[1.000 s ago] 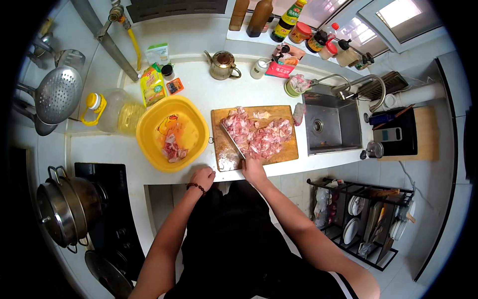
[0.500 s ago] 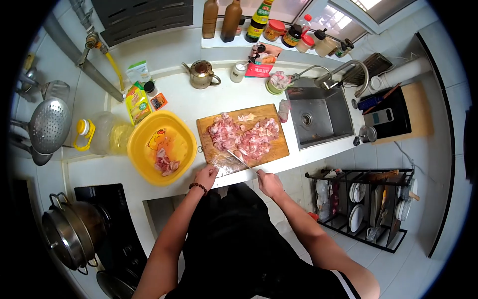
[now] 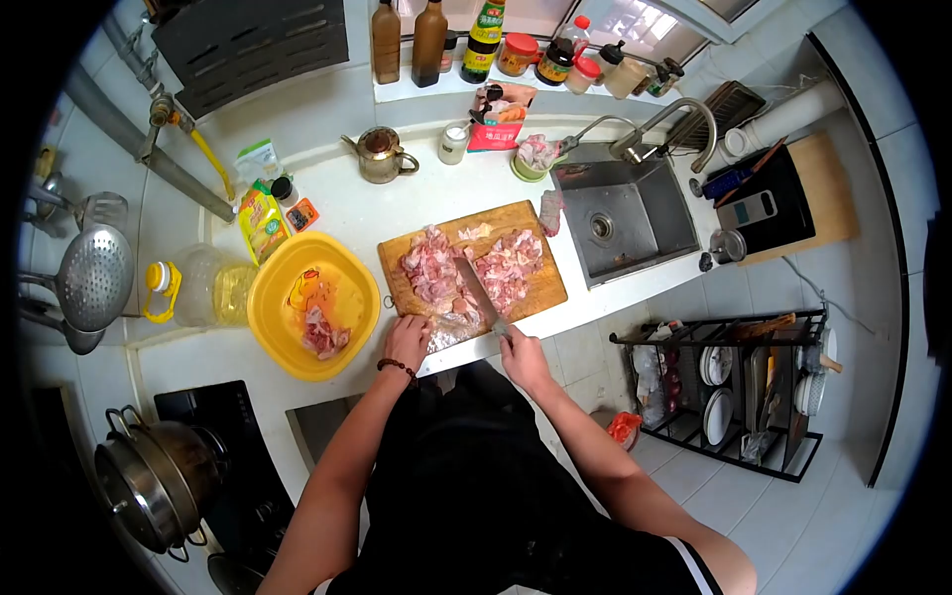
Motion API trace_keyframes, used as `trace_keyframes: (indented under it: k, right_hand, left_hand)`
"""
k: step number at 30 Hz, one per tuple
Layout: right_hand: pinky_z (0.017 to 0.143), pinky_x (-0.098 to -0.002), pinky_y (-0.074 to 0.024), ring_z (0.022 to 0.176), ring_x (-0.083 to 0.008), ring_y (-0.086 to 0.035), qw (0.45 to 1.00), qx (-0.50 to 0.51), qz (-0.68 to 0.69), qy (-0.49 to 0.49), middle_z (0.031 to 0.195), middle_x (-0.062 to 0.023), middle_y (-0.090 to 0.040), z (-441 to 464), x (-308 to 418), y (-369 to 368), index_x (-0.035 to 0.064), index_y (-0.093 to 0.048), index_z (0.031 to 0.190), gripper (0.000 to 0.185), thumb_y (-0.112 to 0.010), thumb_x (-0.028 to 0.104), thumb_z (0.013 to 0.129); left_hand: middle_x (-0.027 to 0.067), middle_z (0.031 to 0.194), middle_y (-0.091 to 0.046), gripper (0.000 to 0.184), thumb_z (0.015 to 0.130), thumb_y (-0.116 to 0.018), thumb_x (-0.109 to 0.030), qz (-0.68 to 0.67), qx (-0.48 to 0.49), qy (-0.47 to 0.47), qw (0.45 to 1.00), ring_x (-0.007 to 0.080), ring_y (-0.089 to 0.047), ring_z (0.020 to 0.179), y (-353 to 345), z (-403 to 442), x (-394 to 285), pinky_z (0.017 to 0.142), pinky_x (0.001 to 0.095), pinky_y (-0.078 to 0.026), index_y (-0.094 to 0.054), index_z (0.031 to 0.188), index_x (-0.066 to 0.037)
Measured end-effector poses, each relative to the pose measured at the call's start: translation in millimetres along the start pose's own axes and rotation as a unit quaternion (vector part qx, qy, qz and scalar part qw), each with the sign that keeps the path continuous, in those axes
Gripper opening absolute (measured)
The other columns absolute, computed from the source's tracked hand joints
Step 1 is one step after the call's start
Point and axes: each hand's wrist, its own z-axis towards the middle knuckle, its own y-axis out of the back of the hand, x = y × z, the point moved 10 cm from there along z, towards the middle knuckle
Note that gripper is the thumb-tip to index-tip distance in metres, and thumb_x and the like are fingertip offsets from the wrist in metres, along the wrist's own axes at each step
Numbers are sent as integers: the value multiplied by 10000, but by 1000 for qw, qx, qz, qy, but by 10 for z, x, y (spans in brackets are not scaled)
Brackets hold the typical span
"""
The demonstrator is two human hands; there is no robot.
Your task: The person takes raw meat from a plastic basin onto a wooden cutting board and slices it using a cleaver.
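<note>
- Two hands are at the near edge of the tabletop (image 3: 218,349): the right hand (image 3: 526,361) holds a knife (image 3: 479,292), its grip wrapped around the handle.
- The left hand (image 3: 408,340) rests at the near left corner of the cutting board (image 3: 541,297), knuckles up; whether that grip pinches the edge or merely lies against it is not clear from this angle.
- Cut raw meat is spread over the board in a left heap (image 3: 430,266) and a right heap (image 3: 513,264), with the blade slanting between them, tip away from the person.
- More meat (image 3: 322,335) lies in the yellow basin (image 3: 264,309), just left of the board.
- Judging by the blade's place, the step in hand is sorting or parting the chopped pieces rather than a downward cut.
- A further push would seem to call for the flat of the blade set low against one heap, the right wrist steady and the left fingers clear of the edge.
- Wet meat would probably slide easily, so a slow sweep suits it best.
</note>
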Motion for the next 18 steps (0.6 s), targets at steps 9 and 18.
trace_keyframes:
  k: [9,18]
  right_hand:
    - [793,-599,-545,826,-511,-675,996,85,-11,30,832,-325,-679,2,214,-461,-40,-651,1015,167,-615,106,942]
    - [797,-611,-555,836,-518,-689,984,141,-88,59,856,-344,-690,84,501,-819,-29,-632,1104,216,-571,88,934]
  left_hand:
    - [110,1259,-648,377,869,-778,-238,47,-118,12,992,336,-557,1203,270,-126,-173,985,479,-449,-691,1187,-55]
    - [122,1016,-710,163,840,-746,-89,-15,-94,-39,995,357,-636,992,47,-190,-132,900,451,-521,-743,995,-40]
